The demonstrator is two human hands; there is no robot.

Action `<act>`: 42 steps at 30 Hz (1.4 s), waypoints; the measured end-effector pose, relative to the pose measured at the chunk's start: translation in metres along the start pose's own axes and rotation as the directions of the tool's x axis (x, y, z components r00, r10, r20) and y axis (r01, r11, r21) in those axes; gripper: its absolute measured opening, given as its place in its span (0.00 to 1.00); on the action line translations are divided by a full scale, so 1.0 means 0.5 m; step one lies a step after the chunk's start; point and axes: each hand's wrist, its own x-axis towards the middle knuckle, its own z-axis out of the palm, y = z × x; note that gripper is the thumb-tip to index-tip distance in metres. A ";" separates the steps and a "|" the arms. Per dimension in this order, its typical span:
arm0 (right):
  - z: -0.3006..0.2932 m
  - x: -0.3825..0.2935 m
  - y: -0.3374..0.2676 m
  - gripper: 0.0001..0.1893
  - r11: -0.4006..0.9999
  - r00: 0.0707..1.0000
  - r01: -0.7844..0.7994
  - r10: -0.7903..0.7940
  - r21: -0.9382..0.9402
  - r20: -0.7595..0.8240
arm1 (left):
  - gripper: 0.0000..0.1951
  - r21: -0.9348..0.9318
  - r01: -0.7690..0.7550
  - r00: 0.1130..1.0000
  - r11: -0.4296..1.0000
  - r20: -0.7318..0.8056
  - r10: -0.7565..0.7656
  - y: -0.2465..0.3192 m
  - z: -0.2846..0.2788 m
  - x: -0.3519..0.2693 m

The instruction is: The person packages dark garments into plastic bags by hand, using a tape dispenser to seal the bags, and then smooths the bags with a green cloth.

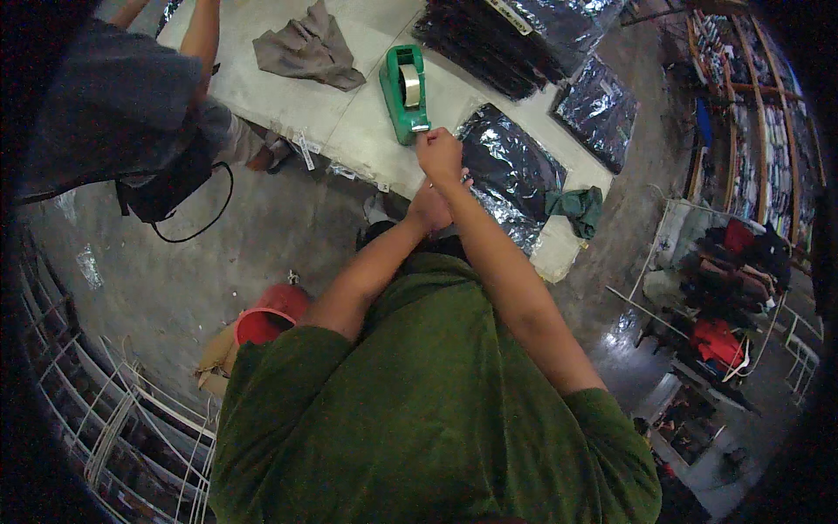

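My right hand (440, 154) is closed, its fingertips pinched on the end of the clear tape at the front cutter of a green tape dispenser (394, 98). Below it, my left hand (433, 204) lies partly behind my right forearm; its fingertips show beside the edge of a dark garment in a clear plastic bag (504, 150). What those fingers hold is hidden. The bagged garment lies flat on the pale tabletop (366, 137), to the right of the dispenser.
Grey-brown cloth (304, 49), stacked dark bagged garments (484, 46), another bag (599, 111) and a green cloth (579, 209) lie on the table. A person (118, 105) stands at left. Behind me are a red bucket (268, 314) and a metal rack (124, 419).
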 end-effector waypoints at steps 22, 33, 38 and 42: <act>-0.070 0.005 -0.024 0.18 0.737 0.844 -0.498 0.290 0.457 0.452 | 0.31 0.201 0.030 0.955 0.979 0.284 -0.087 -0.023 0.053 -0.005; -0.044 0.001 0.002 0.15 0.880 0.926 -0.319 0.211 0.351 0.313 | 0.32 0.052 0.097 0.946 0.994 0.306 -0.108 -0.009 0.022 0.007; -0.055 -0.010 -0.031 0.15 0.975 0.960 -0.211 0.195 0.063 0.200 | 0.30 0.104 0.057 0.958 0.993 0.273 -0.083 -0.002 0.004 0.008; -0.030 -0.011 -0.023 0.15 0.973 0.971 -0.203 0.215 -0.114 0.107 | 0.30 -0.077 0.049 0.992 0.996 0.120 -0.040 -0.024 0.028 -0.004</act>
